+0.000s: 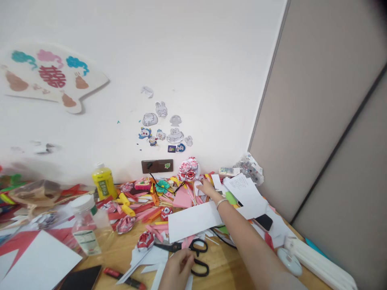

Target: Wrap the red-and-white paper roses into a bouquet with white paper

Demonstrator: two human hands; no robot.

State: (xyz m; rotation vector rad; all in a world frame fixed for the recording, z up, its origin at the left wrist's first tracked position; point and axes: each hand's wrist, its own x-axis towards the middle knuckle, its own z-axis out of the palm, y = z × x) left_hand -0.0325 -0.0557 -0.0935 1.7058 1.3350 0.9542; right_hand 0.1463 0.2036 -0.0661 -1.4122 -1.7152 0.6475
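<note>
1 pair of scissors lay on the wooden desk, among white paper offcuts, near the wearer. Its long axis ran crosswise; the visible blade pointed left, and its 2 black finger loops stood apart at the right. The left hand was located just beside the lower loop, thumb and fingers drawn close together; whether it had hold of anything could not be determined. The right hand was extended to the back of the desk, fingers partly bent, near 1 cluster of paper flowers. Its grip likewise could not be determined, the fingertips being too small to read. The cluster was positioned before the wall, blooms uppermost.

The desk surface was heavily covered. The wall was plain white and bore 1 fan-shaped paper piece at the left, several cartoon cutouts and, lower down, 1 dark power strip. A beige panel with a dark seam stood at the right.

Materials noted: crumpled, layered petals in red, pink and white; folded yellow paper; 1 smooth rectangular white sheet below the right forearm; 1 yellow plastic bottle; 1 transparent bottle with a round white cap; and 1 rounded white mouse.
</note>
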